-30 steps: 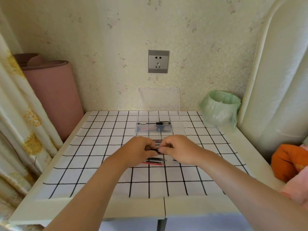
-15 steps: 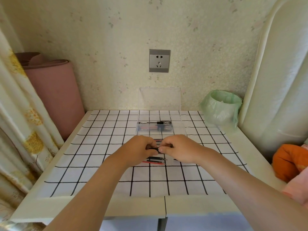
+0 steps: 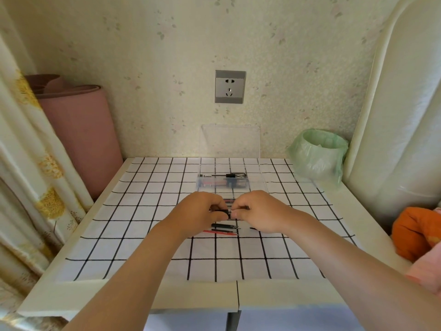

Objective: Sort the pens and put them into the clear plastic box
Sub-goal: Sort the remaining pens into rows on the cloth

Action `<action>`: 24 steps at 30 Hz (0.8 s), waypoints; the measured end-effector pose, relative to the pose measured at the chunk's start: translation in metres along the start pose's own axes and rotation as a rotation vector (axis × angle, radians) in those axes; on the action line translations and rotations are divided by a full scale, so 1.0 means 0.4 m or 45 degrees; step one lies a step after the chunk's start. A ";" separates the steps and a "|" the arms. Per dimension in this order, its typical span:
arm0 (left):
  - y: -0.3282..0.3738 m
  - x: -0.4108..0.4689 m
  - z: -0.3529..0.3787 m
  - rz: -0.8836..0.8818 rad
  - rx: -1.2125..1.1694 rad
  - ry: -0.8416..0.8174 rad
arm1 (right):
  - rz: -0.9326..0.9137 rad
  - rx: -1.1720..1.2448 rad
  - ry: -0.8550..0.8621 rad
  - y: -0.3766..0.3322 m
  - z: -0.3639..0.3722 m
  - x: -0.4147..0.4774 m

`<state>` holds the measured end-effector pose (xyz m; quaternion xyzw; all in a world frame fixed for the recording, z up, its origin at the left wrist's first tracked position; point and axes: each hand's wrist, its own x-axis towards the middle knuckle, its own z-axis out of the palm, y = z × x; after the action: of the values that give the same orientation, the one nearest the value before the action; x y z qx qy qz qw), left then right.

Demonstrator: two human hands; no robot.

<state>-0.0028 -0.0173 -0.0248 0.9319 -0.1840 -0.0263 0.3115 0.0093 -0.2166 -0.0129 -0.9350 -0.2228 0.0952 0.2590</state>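
A black pen (image 3: 224,213) is held level above mid-desk (image 3: 143,290), pinched at its left end by the left hand (image 3: 201,211) and at its right end by the right hand (image 3: 256,210), with the fingers of both curled round it. Just near of the hands, loose black pens (image 3: 224,226) and a red pen (image 3: 220,232) are laid flat, side by side, on the grid cloth (image 3: 143,211). The clear plastic box (image 3: 229,183) is set just far of the hands, its lid (image 3: 230,142) stood open against the wall (image 3: 167,68) and pens seen inside; a green-bagged bin (image 3: 318,156) is placed far right.
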 end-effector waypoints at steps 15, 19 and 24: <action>0.000 -0.003 0.001 -0.106 0.122 -0.050 | 0.253 -0.418 -0.175 0.050 -0.056 -0.031; 0.008 -0.002 0.001 -0.080 0.111 -0.071 | 0.232 -0.429 -0.211 0.055 -0.051 -0.036; 0.016 0.000 0.005 -0.084 0.071 -0.087 | 0.172 -0.267 -0.092 0.045 -0.053 -0.038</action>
<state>-0.0051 -0.0233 -0.0228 0.9444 -0.1642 -0.0634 0.2778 0.0087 -0.2469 -0.0036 -0.9658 -0.1772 0.1221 0.1445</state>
